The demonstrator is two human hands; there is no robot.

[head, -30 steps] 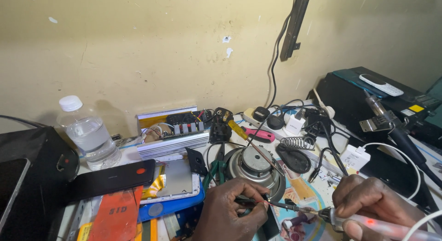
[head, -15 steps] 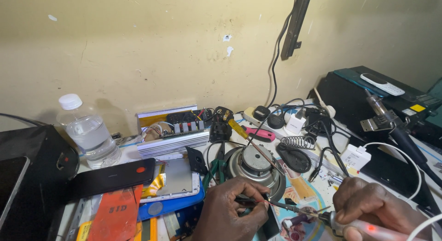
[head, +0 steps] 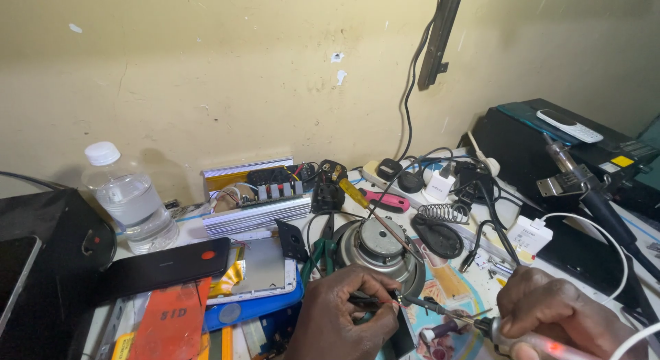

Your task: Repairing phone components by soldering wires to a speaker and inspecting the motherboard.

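Cluttered bench against a wall
Speaker at centre; bottle far left; power strip behind, to the right.

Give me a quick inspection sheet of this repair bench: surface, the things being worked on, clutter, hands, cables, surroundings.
Surface: table almost wholly covered.
Job's things: soldering iron, tip beside a thin dark tool; round speaker just behind.
Clutter: water bottle, black phone, circuit board, yellow-handled screwdriver, pink-handled tool.
Hands: left hand pinches the thin tool; right hand grips the iron.
Cables: black leads to a power strip; white charger with white cord.
Surroundings: scuffed yellow wall; black box on the right.
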